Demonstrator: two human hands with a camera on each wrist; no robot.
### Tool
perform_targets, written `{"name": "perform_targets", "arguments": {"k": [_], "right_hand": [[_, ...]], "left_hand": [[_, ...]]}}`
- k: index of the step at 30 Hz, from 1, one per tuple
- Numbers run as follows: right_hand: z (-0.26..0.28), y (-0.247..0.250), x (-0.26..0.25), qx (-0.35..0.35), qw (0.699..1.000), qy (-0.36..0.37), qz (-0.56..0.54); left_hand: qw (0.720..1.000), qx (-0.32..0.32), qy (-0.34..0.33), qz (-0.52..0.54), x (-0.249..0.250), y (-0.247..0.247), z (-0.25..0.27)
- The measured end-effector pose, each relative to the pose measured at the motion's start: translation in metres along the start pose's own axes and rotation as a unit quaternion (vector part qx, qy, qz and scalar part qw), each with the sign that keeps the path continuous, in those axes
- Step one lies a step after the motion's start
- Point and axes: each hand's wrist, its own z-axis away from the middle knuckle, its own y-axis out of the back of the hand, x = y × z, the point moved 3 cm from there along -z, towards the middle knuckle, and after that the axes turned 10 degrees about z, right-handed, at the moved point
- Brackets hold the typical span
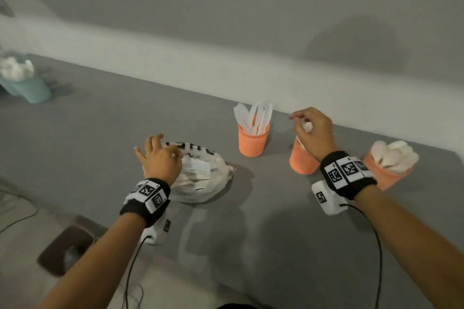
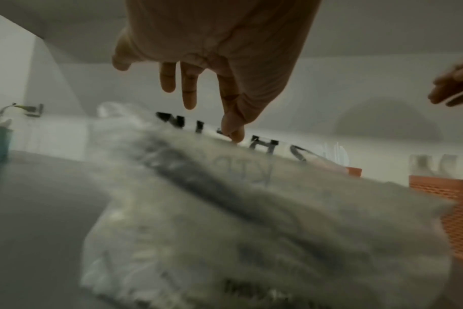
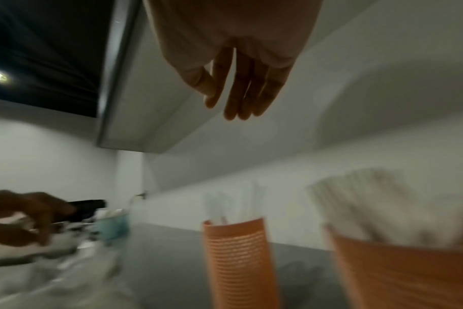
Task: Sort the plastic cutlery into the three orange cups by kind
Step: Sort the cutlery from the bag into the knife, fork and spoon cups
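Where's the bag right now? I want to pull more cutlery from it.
In the head view the bag lies on the grey table, left of the three orange cups, under the left hand.

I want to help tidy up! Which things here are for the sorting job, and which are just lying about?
For the job:
cup of knives
middle orange cup
cup of spoons
plastic bag of cutlery

Lying about:
teal cup
cables

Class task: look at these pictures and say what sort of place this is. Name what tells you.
Probably an indoor room at home: a grey sheet-covered surface against a plain white wall, with a plastic bag lying on it.
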Motion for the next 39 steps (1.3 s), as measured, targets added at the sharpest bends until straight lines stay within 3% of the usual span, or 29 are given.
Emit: {"name": "perform_targets", "arguments": {"k": [4,8,11,14,19,23,28,31,34,39], "right_hand": [[0.01,-0.075,-0.075,-0.172,0.98,0.019,-0.098],[0.042,-0.151,-0.13,-0.368,0.925,0.077,-0.055],[0.063,-0.195,-0.141,-0.427,0.9,0.077,0.037],[0.075,-0.216,-0.131,-0.426,0.892,0.08,0.131],[0.082,-0.223,-0.122,-0.378,0.875,0.162,0.257],[0.085,-0.226,-0.123,-0.352,0.88,0.176,0.268],[0.087,-0.23,-0.124,-0.338,0.865,0.177,0.326],[0.083,-0.231,-0.122,-0.343,0.859,0.199,0.324],[0.077,-0.223,-0.112,-0.345,0.873,0.199,0.282],[0.064,-0.21,-0.105,-0.382,0.894,0.119,0.2]], "left_hand": [[0.996,-0.043,0.084,0.006,-0.028,0.003,0.003],[0.98,-0.106,0.109,0.128,-0.043,0.001,0.003],[0.974,-0.124,0.106,0.157,-0.045,0.005,0.002],[0.974,-0.125,0.079,0.169,-0.047,0.012,0.002],[0.976,-0.123,0.044,0.177,-0.043,0.013,0.005],[0.974,-0.13,0.036,0.181,-0.038,0.012,0.003],[0.971,-0.156,0.019,0.179,-0.029,0.009,-0.003],[0.968,-0.176,-0.002,0.181,-0.028,0.01,-0.007],[0.961,-0.192,-0.01,0.198,-0.031,0.012,-0.011],[0.957,-0.188,0.002,0.221,-0.024,0.009,-0.019]]}}
